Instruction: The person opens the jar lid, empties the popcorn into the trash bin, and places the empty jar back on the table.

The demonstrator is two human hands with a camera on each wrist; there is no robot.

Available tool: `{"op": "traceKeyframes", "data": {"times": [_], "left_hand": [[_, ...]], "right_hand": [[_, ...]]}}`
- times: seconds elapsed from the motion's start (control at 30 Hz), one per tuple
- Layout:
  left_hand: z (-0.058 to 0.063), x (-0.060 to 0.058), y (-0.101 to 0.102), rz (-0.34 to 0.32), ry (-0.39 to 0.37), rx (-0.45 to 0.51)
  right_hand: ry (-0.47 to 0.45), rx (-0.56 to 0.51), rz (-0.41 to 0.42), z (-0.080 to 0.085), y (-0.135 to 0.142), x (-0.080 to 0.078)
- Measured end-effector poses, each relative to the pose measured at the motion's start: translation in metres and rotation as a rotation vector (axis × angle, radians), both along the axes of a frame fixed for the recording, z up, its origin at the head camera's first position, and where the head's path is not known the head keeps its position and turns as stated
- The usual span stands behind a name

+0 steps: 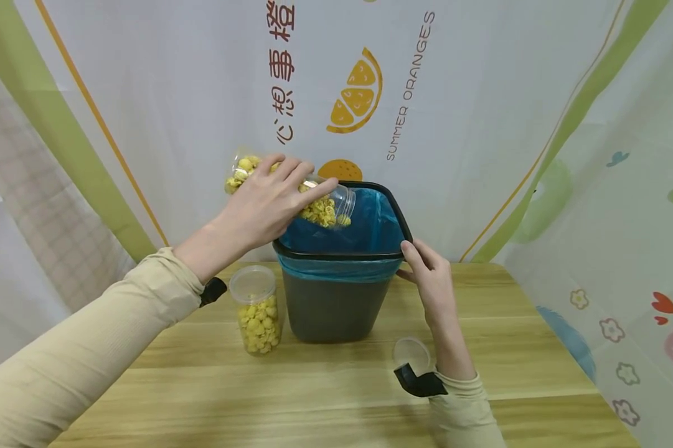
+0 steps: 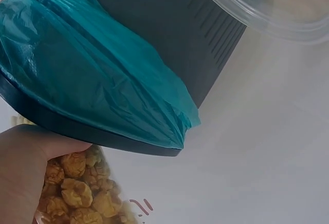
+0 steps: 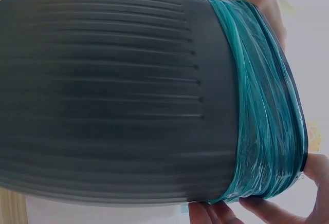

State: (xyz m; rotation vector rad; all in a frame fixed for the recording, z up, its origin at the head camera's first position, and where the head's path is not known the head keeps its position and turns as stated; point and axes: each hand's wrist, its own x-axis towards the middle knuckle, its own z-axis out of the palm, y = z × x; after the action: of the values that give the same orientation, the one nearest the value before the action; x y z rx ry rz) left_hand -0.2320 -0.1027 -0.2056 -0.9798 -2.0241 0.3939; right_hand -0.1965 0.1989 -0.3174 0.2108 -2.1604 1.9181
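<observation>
My left hand [image 1: 269, 202] grips a clear plastic jar of yellow popcorn [image 1: 324, 210] from above. The jar lies nearly level, its uncapped mouth tipped slightly down over a dark grey trash bin [image 1: 336, 305]. Popcorn has gathered near the mouth. A blue-green bag [image 2: 103, 90] lines the bin and folds over outside under the black rim. At the bin's right corner, my right hand [image 1: 431, 277] holds the rim, thumb on top and fingers against the bag and wall. In the left wrist view, the left thumb lies across the popcorn-filled jar, beside the rim.
A second popcorn jar [image 1: 258, 320] with its lid on stands upright just left of the bin. A loose clear lid [image 1: 411, 353] lies on the wooden table [image 1: 314, 398] near my right forearm. A printed white curtain [image 1: 454, 124] hangs behind the bin.
</observation>
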Motion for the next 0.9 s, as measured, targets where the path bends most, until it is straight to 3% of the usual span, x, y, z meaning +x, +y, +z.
{"op": "traceKeyframes", "data": {"times": [0.9], "left_hand": [[0.0086, 0.0002, 0.0034, 0.044, -0.019, -0.083]], "right_hand": [[-0.005, 0.009, -0.004, -0.0017, 0.0, 0.0001]]}}
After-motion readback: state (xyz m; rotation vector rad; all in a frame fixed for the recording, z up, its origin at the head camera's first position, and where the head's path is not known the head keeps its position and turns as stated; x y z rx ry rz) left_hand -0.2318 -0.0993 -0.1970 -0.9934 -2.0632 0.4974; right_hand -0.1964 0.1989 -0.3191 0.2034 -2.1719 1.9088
